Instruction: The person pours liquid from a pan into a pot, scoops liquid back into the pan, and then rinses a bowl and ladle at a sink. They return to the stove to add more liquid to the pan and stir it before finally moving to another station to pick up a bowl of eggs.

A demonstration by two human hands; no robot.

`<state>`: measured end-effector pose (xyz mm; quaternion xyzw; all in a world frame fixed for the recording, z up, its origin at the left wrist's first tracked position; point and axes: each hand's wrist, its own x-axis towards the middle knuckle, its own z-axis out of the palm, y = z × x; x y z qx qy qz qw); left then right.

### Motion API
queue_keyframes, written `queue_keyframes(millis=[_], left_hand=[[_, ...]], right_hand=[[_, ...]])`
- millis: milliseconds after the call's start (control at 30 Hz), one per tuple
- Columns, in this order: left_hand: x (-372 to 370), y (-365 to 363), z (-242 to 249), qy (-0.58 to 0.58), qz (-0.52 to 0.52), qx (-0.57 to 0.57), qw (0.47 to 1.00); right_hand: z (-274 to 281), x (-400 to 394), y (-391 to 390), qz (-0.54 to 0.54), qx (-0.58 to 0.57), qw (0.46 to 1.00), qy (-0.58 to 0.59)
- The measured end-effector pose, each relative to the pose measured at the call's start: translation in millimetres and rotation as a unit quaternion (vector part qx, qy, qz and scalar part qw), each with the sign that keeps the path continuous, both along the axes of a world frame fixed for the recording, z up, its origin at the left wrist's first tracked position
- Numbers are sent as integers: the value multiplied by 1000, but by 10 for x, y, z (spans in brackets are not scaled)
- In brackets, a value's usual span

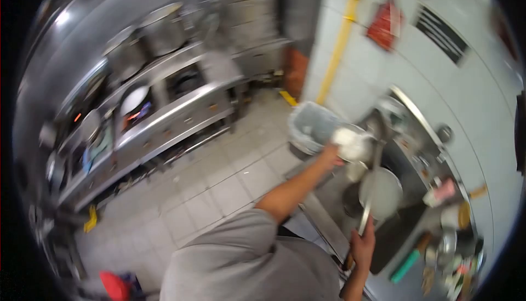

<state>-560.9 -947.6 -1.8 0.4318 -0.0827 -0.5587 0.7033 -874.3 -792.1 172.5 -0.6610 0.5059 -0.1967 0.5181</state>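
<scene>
My left hand is stretched out over the counter and closed on the near edge of a bowl with white contents; blur hides its exact grip. My right hand is wrapped around the handle of a long metal ladle, whose head lies beyond the bowl. Under the handle stands a round pot with whitish contents. A small pale cup-like thing is close to my left hand, too blurred to name.
A lined waste bin stands at the counter's far end. Bottles, a jar and a green-handled tool crowd the right side. Across the tiled floor, a steel stove bears large pots and a lit burner with a pan.
</scene>
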Motion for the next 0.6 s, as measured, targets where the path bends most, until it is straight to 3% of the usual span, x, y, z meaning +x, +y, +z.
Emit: queue_keyframes(millis=[33, 100, 167, 233, 400, 533, 600], left_hand=[[-89, 88, 173, -39, 64, 47, 996], [-89, 164, 264, -75, 55, 85, 992], [-117, 300, 310, -79, 71, 106, 989], [-159, 409, 417, -55, 49, 103, 992], [-208, 539, 262, -39, 14, 79, 996], [-193, 770, 178, -11, -21, 8, 1000], [-243, 876, 230, 13, 13, 27, 999]], right_hand=[[-328, -84, -86, 26, -92, 995, 10], [-388, -1, -127, 67, -105, 992, 15], [-5, 170, -42, 38, -2, 995, 91], [-97, 187, -72, 42, -8, 997, 59], [193, 251, -108, 15, 175, 981, -81], [28, 100, -52, 15, 7, 999, 33], [-292, -97, -86, 69, -182, 980, 42]])
